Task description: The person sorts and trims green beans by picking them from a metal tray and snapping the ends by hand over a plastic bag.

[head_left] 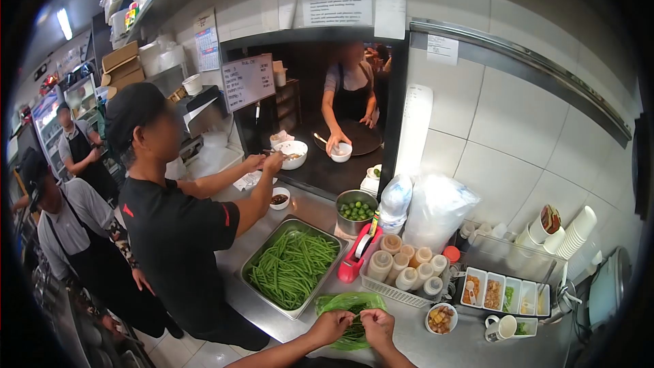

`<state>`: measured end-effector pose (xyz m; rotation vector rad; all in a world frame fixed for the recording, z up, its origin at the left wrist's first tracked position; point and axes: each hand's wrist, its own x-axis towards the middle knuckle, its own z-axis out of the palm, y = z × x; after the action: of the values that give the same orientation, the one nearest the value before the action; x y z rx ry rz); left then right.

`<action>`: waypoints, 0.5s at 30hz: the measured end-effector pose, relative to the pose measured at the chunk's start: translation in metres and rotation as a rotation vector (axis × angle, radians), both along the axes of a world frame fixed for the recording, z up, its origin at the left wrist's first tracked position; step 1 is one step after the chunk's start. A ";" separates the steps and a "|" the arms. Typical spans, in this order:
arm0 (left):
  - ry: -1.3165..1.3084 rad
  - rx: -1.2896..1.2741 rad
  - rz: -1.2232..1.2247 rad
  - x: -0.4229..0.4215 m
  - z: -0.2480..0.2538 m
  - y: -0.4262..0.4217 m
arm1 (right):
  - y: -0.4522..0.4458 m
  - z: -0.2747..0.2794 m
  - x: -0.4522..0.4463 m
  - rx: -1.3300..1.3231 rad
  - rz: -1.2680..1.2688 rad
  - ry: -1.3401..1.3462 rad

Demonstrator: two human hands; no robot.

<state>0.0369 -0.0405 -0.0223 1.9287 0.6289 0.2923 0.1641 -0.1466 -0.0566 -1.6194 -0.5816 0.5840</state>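
My left hand [330,327] and my right hand [377,328] meet above an open green plastic bag [329,302] at the front edge of the counter. The fingers of both hands are pinched around what looks like a thin green bean, mostly hidden by the fingertips. More green beans [352,332] lie inside the bag, partly covered by my hands. Just beyond and to the left, a deep metal tray [244,271] holds a heap of long green beans [291,267].
Right of the tray stand a red tape dispenser [354,257], a metal pot [342,216] of green limes and a basket [395,293] of bottles. Farther right are a condiment box [505,292], a bowl [429,320] and a mug [501,328]. A co-worker [174,232] stands close on the left.
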 end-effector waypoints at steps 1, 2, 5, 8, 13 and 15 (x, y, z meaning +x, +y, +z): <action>0.001 -0.001 0.002 -0.002 -0.002 0.000 | 0.002 -0.003 0.002 0.110 -0.078 0.179; 0.011 0.015 0.006 -0.004 -0.006 0.001 | 0.002 -0.006 0.005 0.218 -0.157 0.356; 0.021 -0.208 0.043 -0.007 -0.020 0.005 | -0.002 -0.006 0.024 0.117 -0.070 0.131; -0.117 -0.633 0.070 -0.009 -0.027 0.015 | -0.014 -0.001 0.019 -0.058 0.183 -0.181; -0.437 -1.070 0.083 -0.005 -0.016 0.018 | -0.009 -0.009 0.006 0.005 0.530 0.183; -0.504 -1.152 0.029 -0.004 -0.024 0.021 | -0.009 -0.006 0.006 -0.025 0.527 0.240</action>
<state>0.0325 -0.0196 -0.0461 0.6965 0.3424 0.3174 0.1704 -0.1554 -0.0626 -1.3895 -0.8276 1.1603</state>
